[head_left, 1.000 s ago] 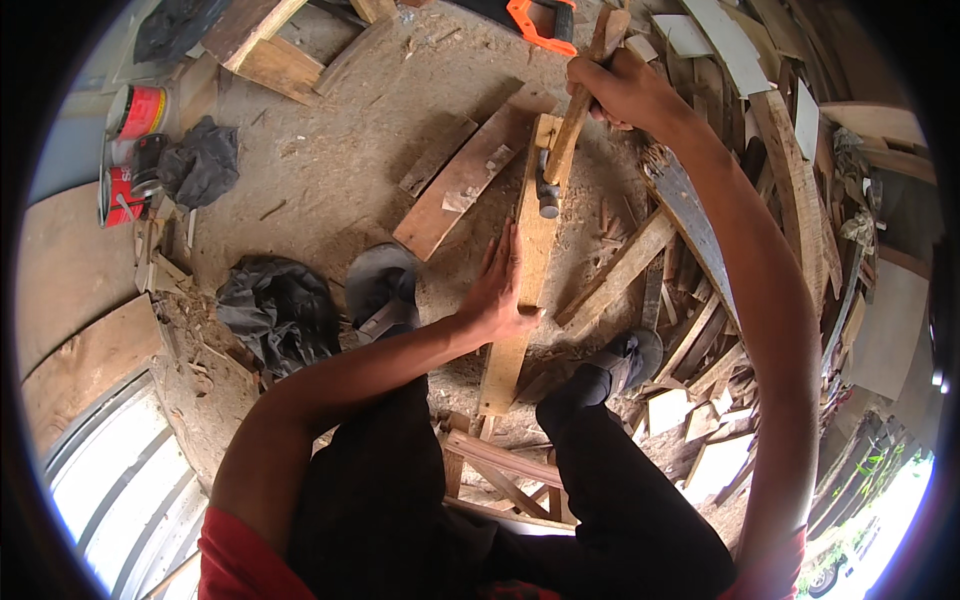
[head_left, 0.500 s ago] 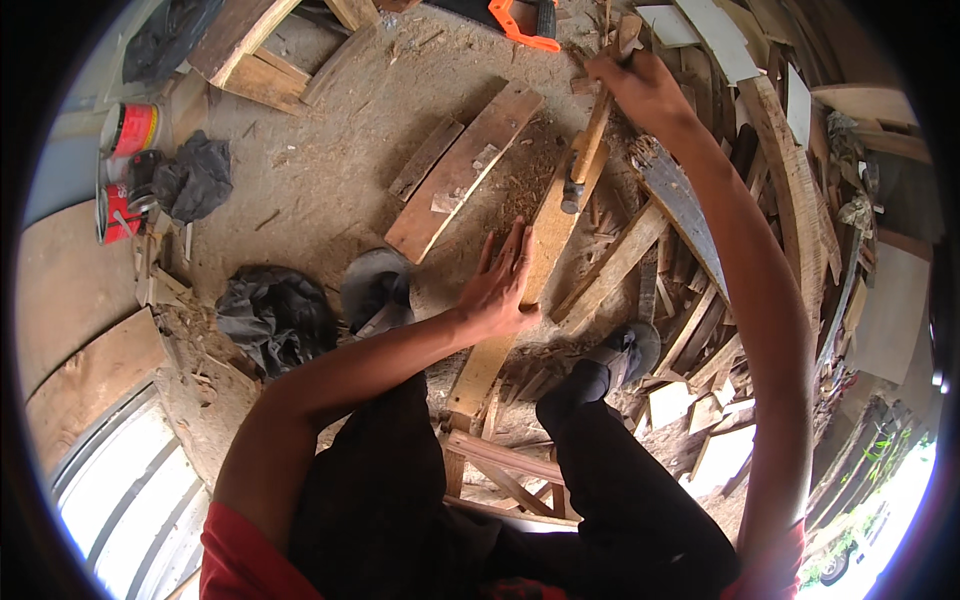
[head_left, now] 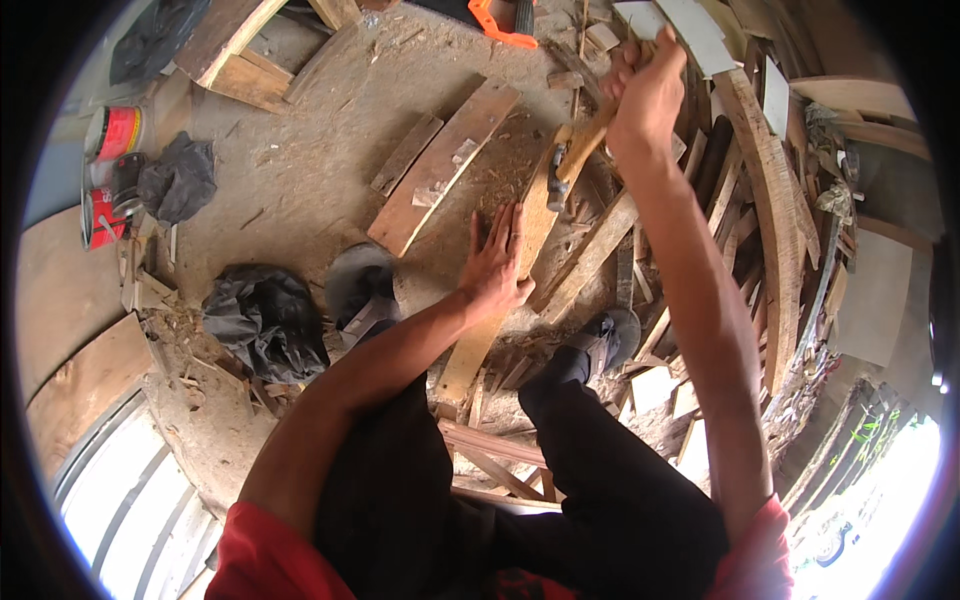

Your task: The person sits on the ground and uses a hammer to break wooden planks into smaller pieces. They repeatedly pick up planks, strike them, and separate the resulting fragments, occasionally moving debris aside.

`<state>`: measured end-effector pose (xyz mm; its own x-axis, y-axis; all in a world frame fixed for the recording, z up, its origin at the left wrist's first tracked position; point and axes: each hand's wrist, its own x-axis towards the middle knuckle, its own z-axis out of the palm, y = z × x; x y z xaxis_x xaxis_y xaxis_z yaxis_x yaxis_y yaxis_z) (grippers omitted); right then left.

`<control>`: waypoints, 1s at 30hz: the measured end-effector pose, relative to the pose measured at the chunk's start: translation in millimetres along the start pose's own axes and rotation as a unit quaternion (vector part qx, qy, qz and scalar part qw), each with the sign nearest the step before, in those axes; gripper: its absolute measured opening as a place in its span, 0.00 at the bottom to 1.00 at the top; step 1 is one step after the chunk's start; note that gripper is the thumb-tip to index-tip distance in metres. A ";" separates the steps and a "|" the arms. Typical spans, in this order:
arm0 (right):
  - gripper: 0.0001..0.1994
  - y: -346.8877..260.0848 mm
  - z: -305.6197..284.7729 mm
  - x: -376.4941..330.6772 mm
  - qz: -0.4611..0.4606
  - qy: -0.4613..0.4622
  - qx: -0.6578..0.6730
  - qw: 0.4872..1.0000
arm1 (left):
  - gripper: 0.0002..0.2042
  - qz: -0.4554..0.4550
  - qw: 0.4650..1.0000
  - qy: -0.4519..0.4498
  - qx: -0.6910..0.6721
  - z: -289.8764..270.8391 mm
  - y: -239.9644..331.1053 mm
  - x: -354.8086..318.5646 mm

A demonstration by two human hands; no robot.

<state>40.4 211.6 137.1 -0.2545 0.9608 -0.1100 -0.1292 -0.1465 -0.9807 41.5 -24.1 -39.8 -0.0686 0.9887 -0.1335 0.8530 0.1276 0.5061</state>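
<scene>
Left hand (head_left: 495, 265): fingers extended and slightly apart, laid along the left edge of a long, straight, pale yellow wooden plank (head_left: 536, 235), thumb across its upper surface. Right hand (head_left: 645, 95): fingers curled around the handle of a wooden-handled hammer with a dark metal head (head_left: 557, 182), held over the plank's far end; the portion inside the fist was hidden, and whether the head touched the wood could not be told. The plank lay lengthwise at centre, its middle partly covered by the left hand. To its left: a rough reddish-brown board (head_left: 443, 165), flaked with pale patches, and a shorter, narrow, dark brown board (head_left: 407, 155), both on a dusty, chip-strewn earthen floor (head_left: 290, 190). Near left: a crumpled, glossy black plastic bag (head_left: 265, 320). Far left: two red cylindrical tins (head_left: 103, 218), blurred toward the rim. Far centre: an orange frame-shaped handle (head_left: 497, 22), cut off by the upper edge. Right: a jumbled heap of splintered wood offcuts (head_left: 775, 220), many lengths overlapping, individual pieces hard to separate.
</scene>
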 end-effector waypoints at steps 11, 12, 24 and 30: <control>0.15 -12.5 -44.4 -51.3 -0.078 0.035 0.123 0.989 | 0.62 0.041 0.998 0.002 -0.037 1.5 5.2 1.0; 0.15 -14.7 -47.3 -56.4 -0.079 0.029 0.131 0.988 | 0.62 0.047 0.998 0.004 -0.041 0.6 5.1 0.3; 0.15 -22.1 -100.1 -93.3 -0.060 -0.055 0.228 0.970 | 0.55 0.041 0.960 0.061 -0.269 8.0 -16.3 -18.3; 0.19 -52.2 -98.4 -105.0 0.006 -0.026 0.338 0.941 | 0.27 -0.116 0.734 -0.056 -0.667 -16.4 -31.5 -7.3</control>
<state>168.2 141.5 184.0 -0.3038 0.9479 -0.0957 -0.7015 -0.2905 -0.6507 6.7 -34.0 -40.7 -0.0253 0.9249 -0.3794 -0.4450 0.3295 0.8327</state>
